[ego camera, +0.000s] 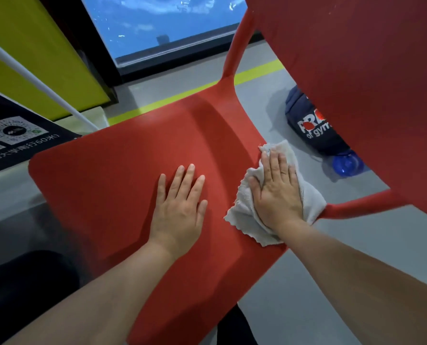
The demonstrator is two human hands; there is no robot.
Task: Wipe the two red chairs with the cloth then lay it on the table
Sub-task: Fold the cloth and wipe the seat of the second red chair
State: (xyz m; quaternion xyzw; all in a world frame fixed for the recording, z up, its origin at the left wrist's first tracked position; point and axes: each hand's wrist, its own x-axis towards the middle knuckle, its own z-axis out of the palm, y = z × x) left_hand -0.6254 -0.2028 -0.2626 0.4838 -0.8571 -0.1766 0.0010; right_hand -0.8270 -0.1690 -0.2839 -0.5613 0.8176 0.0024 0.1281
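Cloth [244,210] bunched on red chair [122,185] seat, right edge; right hand [275,192] flat, pressing it. Left hand [180,207] flat on seat beside cloth, fingers straight, gripping nothing.

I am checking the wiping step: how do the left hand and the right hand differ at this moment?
The left hand lies bare on the red chair seat; the right hand presses the white cloth. The left hand is near the seat's middle; the right hand is at its edge. Both are flat, palm down, fingers straight.
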